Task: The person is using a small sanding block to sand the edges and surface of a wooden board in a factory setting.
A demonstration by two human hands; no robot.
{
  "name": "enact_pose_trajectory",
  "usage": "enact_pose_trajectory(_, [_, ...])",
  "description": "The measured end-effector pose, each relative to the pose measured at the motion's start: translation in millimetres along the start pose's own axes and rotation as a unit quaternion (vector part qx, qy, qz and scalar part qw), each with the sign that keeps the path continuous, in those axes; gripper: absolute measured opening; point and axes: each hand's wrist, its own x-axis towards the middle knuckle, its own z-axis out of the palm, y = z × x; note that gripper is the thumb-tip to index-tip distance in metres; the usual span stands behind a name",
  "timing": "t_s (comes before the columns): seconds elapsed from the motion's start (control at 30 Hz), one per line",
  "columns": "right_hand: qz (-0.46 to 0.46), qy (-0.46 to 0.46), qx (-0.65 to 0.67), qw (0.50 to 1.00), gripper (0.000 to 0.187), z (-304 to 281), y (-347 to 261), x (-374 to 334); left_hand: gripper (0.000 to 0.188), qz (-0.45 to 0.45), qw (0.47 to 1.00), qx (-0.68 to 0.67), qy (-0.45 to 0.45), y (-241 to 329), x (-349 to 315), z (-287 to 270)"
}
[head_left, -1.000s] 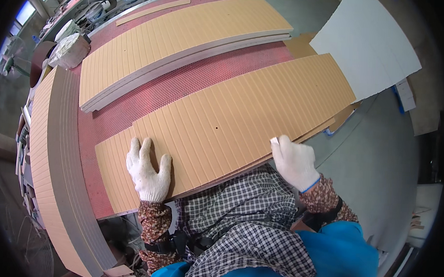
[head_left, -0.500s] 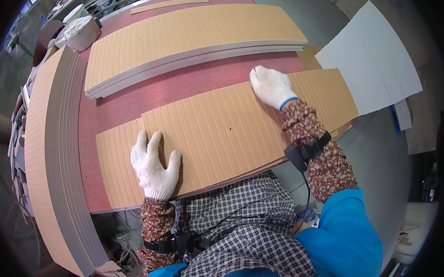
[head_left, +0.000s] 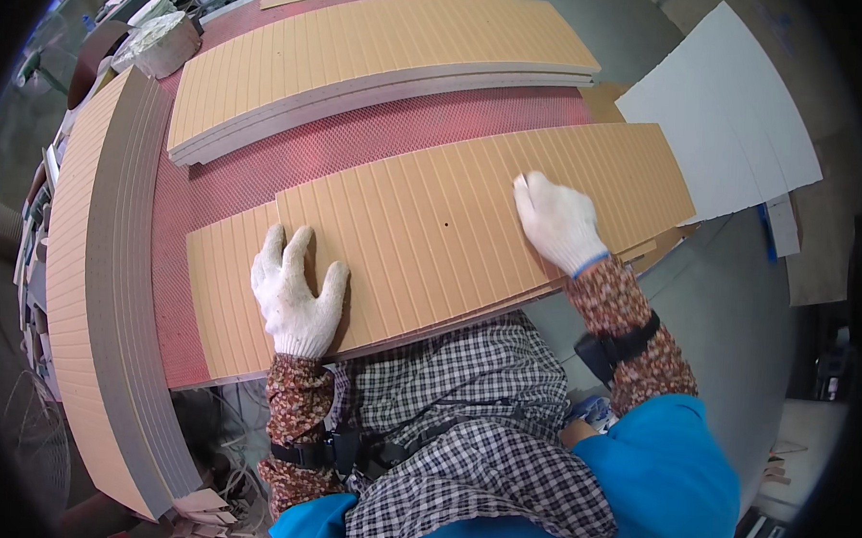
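A tan grooved panel lies across the near side of the table, offset over another tan panel whose left end sticks out beneath it. My left hand, in a white knit glove, rests flat at the top panel's left end with its fingers spread. On the right half of the same panel, my gloved right hand is closed, fingers curled and pressed together. Whatever it holds, if anything, is hidden in the fist. A small dark spot marks the panel between my hands.
Behind lies a stack of similar panels on the red textured tabletop. Another stack stands along the left. A white sheet juts out at the far right. A whitish round tub sits at the back left.
My right hand has moved from the panel's far edge toward me and slightly right, still closed. My left hand stays spread on the panel's left end.
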Motion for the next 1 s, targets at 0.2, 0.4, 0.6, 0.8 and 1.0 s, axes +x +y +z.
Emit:
enact_pose_trajectory(0.2, [-0.034, 0.067, 0.002, 0.997, 0.027, 17, 17, -111, 0.059, 0.003, 1.0, -0.001, 0.006, 0, -1, -4])
enact_pose_trajectory(0.4, [-0.073, 0.115, -0.029, 0.99, 0.023, 35, 18, -151, 0.059, 0.001, 1.0, 0.007, 0.004, -2, -1, -2])
enact_pose_trajectory(0.6, [-0.102, 0.164, -0.021, 0.981, 0.022, 20, 1, -147, 0.06, 0.006, 1.0, 0.007, 0.01, -3, -1, 1])
enact_pose_trajectory(0.8, [-0.061, 0.108, 0.014, 0.992, 0.026, 17, 1, -139, 0.06, 0.002, 1.0, 0.008, 0.006, -2, -1, -3])
enact_pose_trajectory(1.0, [-0.042, 0.045, 0.025, 0.998, 0.031, 7, -4, -72, 0.061, 0.006, 1.0, 0.005, 0.004, 0, -1, -2])
